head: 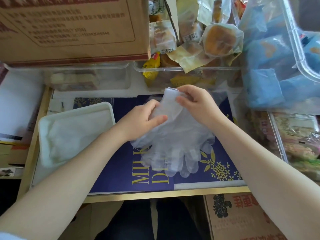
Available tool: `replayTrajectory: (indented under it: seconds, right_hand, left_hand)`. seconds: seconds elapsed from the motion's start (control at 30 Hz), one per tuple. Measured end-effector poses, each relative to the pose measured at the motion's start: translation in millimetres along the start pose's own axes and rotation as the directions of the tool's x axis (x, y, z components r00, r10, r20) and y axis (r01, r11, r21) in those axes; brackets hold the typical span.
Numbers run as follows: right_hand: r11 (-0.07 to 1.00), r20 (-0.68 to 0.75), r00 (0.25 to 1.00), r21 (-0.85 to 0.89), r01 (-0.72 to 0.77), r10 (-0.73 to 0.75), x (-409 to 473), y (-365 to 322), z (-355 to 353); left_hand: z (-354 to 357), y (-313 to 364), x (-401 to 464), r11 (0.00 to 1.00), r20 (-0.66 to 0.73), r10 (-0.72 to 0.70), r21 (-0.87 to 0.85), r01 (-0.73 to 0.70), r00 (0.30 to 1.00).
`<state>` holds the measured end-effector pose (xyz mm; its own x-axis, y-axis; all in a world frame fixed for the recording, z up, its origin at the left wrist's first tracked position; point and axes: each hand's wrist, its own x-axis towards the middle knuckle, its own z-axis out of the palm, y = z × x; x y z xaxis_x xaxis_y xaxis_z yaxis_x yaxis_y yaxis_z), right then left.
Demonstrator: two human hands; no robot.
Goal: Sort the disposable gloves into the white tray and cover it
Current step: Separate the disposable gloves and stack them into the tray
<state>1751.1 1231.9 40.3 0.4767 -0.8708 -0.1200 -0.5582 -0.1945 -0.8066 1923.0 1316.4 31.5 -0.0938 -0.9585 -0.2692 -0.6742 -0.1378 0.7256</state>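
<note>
Both hands hold one bunch of clear disposable gloves [170, 144] over the middle of the desk: the left hand [142, 118] has its fingers curled under the cuff end with the thumb pressed on top, and the right hand [195, 104] pinches the upper edge of the cuffs between thumb and fingertips. Nearest the viewer, the glove fingers hang down and rest on a dark blue sheet [121, 174] with gold lettering and a gold flower pattern, which lies flat under a clear desk cover with a wooden edge. Below the desk edge a printed cardboard carton [239, 220] stands on the floor to the right. Left of the hands, the white tray [110, 105] sits on the desk, tilted slightly, with what looks like thin clear plastic already lying in it; whether these are gloves cannot be told for certain. Behind the hands stand two clear plastic bins [187, 69] side by side, the right one heaped with wrapped pastries [219, 40]. Farther left, a large brown cardboard box [74, 28] rests on top of the left bin. At far right, blue packets [266, 66] show through a clear bag.
</note>
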Motion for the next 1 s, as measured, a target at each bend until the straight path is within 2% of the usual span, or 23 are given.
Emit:
replayTrajectory:
  seconds: [0.07,0.17,0.23,0.33,0.47,0.57,0.63,0.7,0.77,0.9,0.97,1.0]
  right_hand:
    - [0.993,0.007,0.999,0.110,-0.047,0.046,0,-1,-4]
    - [0.960,0.005,0.993,0.256,-0.113,0.116,0,-1,-9]
    - [0.949,0.006,0.992,0.289,-0.121,0.125,0,-1,-8]
    - [0.970,0.004,0.996,0.225,-0.089,0.090,-2,2,2]
    - [0.999,-0.059,0.997,-0.002,-0.048,0.047,-4,-2,17]
    - [0.996,-0.060,0.998,0.087,-0.023,0.028,-7,-6,21]
    - [0.988,0.007,1.000,0.149,-0.025,0.024,-9,0,17]
    - [0.996,0.124,0.992,0.083,-0.040,0.029,-13,9,8]
    - [0.995,0.287,0.956,0.050,-0.086,0.068,-20,16,-4]
    - [0.924,0.533,0.833,0.224,-0.309,0.149,-41,35,-14]
    - [0.900,0.504,0.841,0.246,-0.360,0.198,-46,54,-7]
    - [0.917,0.399,0.881,0.189,-0.351,0.255,-44,65,-2]
  left_hand:
    - [1,-3,-3,0.990,-0.001,0.038,0.140,-0.037,0.999]
    - [3,-15,-11,0.979,-0.018,0.066,0.192,-0.061,0.998]
    - [2,-24,-13,0.979,0.024,0.011,0.205,-0.016,1.000]
    - [-2,-18,-12,0.985,0.022,-0.095,0.144,0.090,0.995]
    - [8,8,0,0.984,-0.152,-0.050,0.164,0.075,0.987]
    - [22,20,5,0.997,-0.278,-0.072,-0.011,0.072,0.958]
    - [27,16,5,0.983,-0.308,-0.144,-0.158,0.099,0.940]
    - [25,9,2,0.973,-0.343,-0.163,-0.210,0.094,0.925]
    - [21,0,-3,0.972,-0.374,-0.165,-0.218,0.087,0.912]
    - [16,-16,-10,0.982,-0.413,-0.166,-0.150,0.113,0.896]
    - [15,-21,-11,0.983,-0.427,-0.173,-0.130,0.129,0.888]
    - [16,-23,-11,0.983,-0.430,-0.177,-0.121,0.138,0.885]
